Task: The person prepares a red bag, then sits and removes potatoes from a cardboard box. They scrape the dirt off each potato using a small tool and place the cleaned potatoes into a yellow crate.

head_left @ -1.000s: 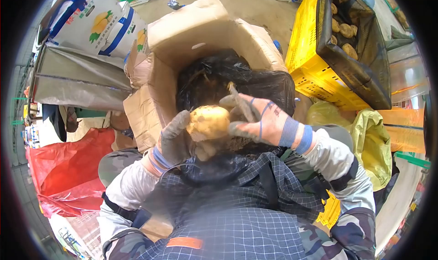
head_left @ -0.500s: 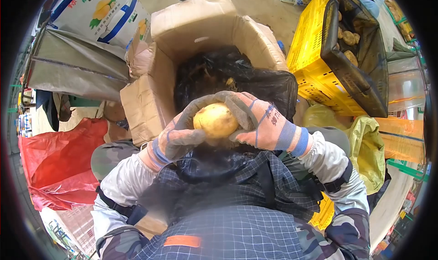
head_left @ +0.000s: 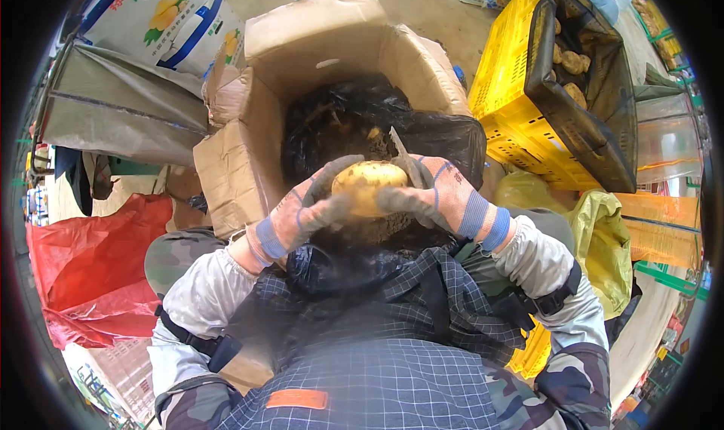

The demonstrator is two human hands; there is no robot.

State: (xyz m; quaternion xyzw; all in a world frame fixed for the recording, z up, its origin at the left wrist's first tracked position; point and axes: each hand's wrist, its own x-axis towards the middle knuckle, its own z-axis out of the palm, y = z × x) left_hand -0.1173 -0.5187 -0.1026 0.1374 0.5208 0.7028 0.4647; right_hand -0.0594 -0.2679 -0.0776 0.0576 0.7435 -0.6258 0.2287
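Potato (head_left: 369, 179) is held between the two gloved hands, its pale, dirt-specked upper side left exposed. It is gripped at one end by the left hand (head_left: 308, 207), with the fingers curled along its far side and the thumb laid nearer the body. The other end is clasped by the right hand (head_left: 439, 198), with the thumb pressed against the near side. Thus both hands are clamped on the same thing, with the potato filling the space between them. A thin, pointed, blade-like piece (head_left: 397, 143) is seen rising from beside the right fingers, tilted away from the body; how it is held cannot be told.

The hands are held over the near part of an open cardboard box (head_left: 313, 49), whose raised flaps are spread beyond and to the left of them. Black plastic (head_left: 445, 137) is bunched inside it, and dark loose soil (head_left: 377, 232) is seen just below the hands, partly blurred.

Beyond the right hand, to its right, a yellow crate (head_left: 504, 72) is lined with dark sheeting (head_left: 603, 139), in which several potatoes (head_left: 575, 62) are held. A red plastic bag (head_left: 98, 268) is spread well to the left of the left hand.
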